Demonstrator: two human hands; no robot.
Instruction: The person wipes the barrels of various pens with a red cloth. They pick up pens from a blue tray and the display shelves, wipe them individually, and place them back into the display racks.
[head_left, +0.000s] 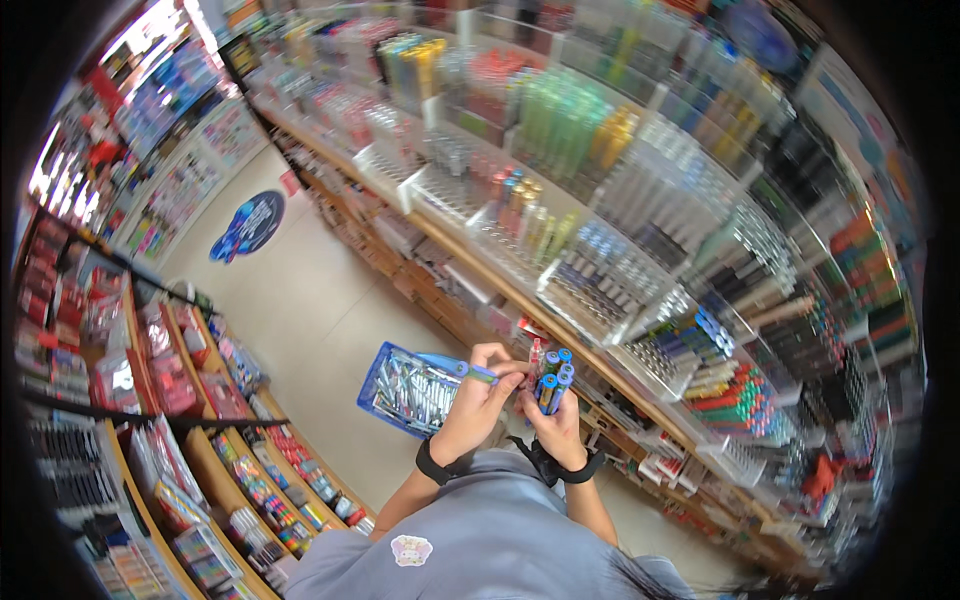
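Observation:
My right hand (564, 426) is closed around a bundle of blue-topped pens (555, 379), held upright in front of my body. A clear pen with a red part (535, 358) stands beside the bundle, between both hands; which hand grips it I cannot tell. My left hand (480, 394) holds one blue and green pen (476, 372) pointing to the left, its fingertips close to the bundle. Below and left of that hand, a blue plastic basket (388, 355) holds many loose pens (412, 386). Black bands circle both wrists.
A long display shelf (480, 259) with clear acrylic pen holders (592, 300) runs diagonally along the right side. Another shelf unit (202, 442) with packaged stationery stands at the lower left. Between them lies the tiled aisle floor (315, 277), bearing a round blue floor sticker (251, 225).

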